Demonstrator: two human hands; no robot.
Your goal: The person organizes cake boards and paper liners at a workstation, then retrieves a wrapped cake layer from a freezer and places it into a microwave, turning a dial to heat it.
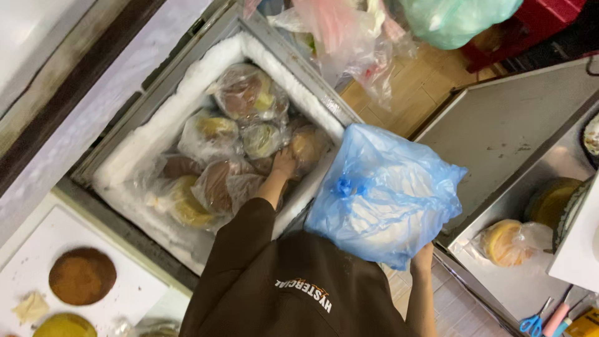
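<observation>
A chest freezer (206, 62) with thick frost on its walls stands open and holds several round cakes wrapped in clear plastic. My left hand (284, 163) reaches down into it and grips the plastic of a tan wrapped cake (309, 145) at the freezer's right side. My right hand (424, 257) holds up a knotted pale blue plastic bag (384, 193) from underneath, just right of the freezer edge. The bag looks full and hides what is inside it. My brown sleeve covers part of the freezer's near side.
A steel counter (499, 131) lies to the right with a wrapped yellow cake (502, 243) and blue scissors (533, 323) on it. At the lower left a white board (37, 249) carries a brown round cake (82, 276). Pink and green plastic bags (349, 31) hang at the top.
</observation>
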